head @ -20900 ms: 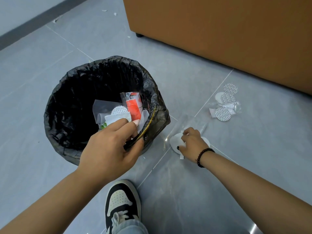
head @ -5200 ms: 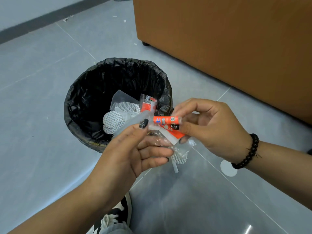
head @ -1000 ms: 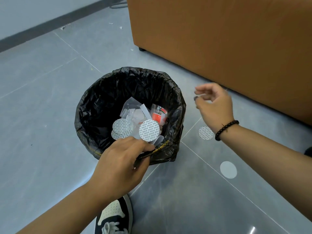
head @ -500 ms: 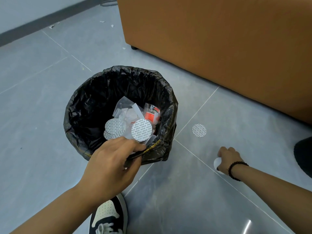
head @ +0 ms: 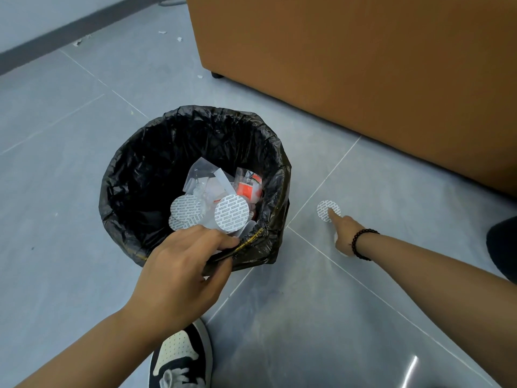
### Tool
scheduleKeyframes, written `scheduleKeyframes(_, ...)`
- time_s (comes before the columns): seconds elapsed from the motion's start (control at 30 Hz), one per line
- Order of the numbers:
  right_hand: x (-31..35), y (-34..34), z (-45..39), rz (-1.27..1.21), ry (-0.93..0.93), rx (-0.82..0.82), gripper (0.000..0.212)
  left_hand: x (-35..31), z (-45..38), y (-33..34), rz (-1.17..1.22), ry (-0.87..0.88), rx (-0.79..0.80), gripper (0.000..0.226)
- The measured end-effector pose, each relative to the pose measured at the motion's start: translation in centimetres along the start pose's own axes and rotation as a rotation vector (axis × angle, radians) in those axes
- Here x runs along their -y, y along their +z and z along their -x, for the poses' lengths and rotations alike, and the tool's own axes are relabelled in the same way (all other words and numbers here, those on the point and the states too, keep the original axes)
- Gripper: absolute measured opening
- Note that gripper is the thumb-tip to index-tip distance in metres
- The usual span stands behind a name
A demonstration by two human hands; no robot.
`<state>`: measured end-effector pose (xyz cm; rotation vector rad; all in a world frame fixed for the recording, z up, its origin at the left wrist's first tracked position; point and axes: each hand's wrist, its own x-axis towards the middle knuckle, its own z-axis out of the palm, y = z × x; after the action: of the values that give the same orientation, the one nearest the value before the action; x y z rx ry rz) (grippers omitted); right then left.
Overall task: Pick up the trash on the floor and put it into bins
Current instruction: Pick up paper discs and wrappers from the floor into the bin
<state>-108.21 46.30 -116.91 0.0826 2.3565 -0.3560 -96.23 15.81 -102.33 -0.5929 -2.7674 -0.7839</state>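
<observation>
- The left hand (head: 181, 264) grips the near rim of the bin (head: 134, 163); its fingertips are hidden inside the liner fold.
- Under the right hand (head: 345, 233), a white piece shows only as a sliver, so it is not clear what it is.
- Print on the round disc (head: 323, 210) at the fingertip is too small to read.
- The shoe (head: 179, 359) below the left wrist is cut by the bottom edge.
- Small scraps (head: 179, 39) far beyond the bin cannot be identified.

Bin liner (head: 134, 175), centre frame: glossy black, yellow drawstring at the near rim. Discs in bin (head: 231, 213): white, rows of fine grey print. Packet (head: 246, 189) among them: orange-red, possibly with white lettering. Floor disc (head: 324, 210), right of centre: same white with grey print. Floor (head: 70, 135): pale blue-grey tiles, lighter grout lines. Cabinet (head: 363, 65), upper right: plain orange-brown. Bracelet (head: 361, 242): black beads. Shoe (head: 181, 357), bottom centre: black and off-white, perforated toe.
</observation>
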Motion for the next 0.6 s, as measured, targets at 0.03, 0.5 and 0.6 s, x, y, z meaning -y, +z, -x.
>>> scheduleKeyframes(0.03, -0.3, 0.3, -0.1, 0.029, 0.024, 0.001, 0.075, 0.0, 0.0, 0.0, -0.003, 0.001, 0.001, 0.019)
scheduleKeyframes(0.5, -1.6, 7.2, 6.3, -0.07, -0.321, -0.113, 0.055, 0.0, 0.1, -0.2, -0.009, 0.017, 0.018, 0.018)
scheduleKeyframes(0.6, 0.2, 6.2, 5.2, -0.296, -0.277, -0.206, 0.058, 0.0, 0.1, -0.1, -0.013, 0.019, 0.006, 0.018)
